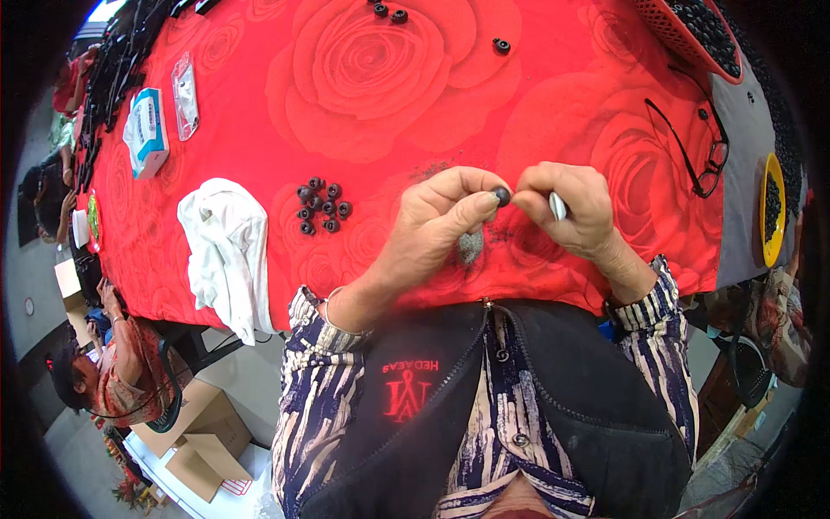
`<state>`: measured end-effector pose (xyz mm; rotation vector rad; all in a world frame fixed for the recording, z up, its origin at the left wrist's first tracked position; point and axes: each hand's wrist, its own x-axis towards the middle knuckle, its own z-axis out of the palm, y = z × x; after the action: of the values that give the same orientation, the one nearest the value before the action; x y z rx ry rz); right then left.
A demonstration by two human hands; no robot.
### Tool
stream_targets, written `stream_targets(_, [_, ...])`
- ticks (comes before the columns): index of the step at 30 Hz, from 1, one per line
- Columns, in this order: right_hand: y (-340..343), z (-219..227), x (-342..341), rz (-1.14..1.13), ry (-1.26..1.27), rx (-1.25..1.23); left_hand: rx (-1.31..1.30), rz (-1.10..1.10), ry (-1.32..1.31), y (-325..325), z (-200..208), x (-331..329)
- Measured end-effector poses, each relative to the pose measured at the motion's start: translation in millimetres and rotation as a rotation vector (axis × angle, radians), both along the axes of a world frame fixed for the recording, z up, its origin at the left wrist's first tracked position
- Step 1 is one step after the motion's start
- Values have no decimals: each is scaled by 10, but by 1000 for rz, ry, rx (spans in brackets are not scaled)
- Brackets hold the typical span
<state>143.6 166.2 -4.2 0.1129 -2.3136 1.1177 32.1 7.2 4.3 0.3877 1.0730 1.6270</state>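
Above the near edge of the red rose-print tablecloth, my left hand pinches a small round black part between thumb and fingertips. Close beside it, my right hand is closed around a slim silver tool; one end pokes out of the fist, and its working end is hidden by the fingers. Right thumb and forefinger are right up at the black part; whether they touch it I cannot tell. Below my hands is a grey, rough lump or little heap, with dark crumbs scattered about the cloth.
To the left are a cluster of black round parts, a white cloth, a tissue pack and a clear plastic case. On the right lie eyeglasses, a red basket and a yellow dish of black pieces. Other people sit nearby.
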Motion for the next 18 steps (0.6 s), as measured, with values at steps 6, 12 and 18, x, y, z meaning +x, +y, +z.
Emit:
stream_targets(6, [62,237,26,152,-466,-559,-31,-52,-9,-39,-19,-4])
stream_targets(12, [66,141,-8,183,-353,-460,-68,-64,23,-22,33,0])
stream_targets(18, [71,121,-18,136,-347,-339,-88,-84,10,-12,2,-11])
